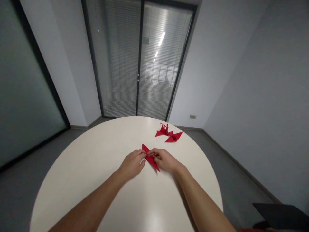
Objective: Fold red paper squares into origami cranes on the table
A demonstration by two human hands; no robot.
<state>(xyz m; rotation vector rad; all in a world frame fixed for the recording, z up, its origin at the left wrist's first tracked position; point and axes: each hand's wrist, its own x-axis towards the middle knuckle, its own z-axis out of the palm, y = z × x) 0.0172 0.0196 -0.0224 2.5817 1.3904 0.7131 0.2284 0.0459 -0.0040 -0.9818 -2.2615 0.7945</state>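
Observation:
A folded piece of red paper [151,160] lies on the round white table [96,167] between my two hands. My left hand [132,163] has its fingers closed on the paper's left edge. My right hand [164,159] pinches the paper from the right, fingertips pressed together near its upper part. A pointed tip of the paper sticks out above the hands and another below them. The middle of the paper is hidden by my fingers.
Two finished red paper cranes [168,132] sit at the far right of the table. Behind the table stands a glass door with blinds [142,61]. A dark chair back [282,214] shows at the lower right. Grey floor surrounds the table.

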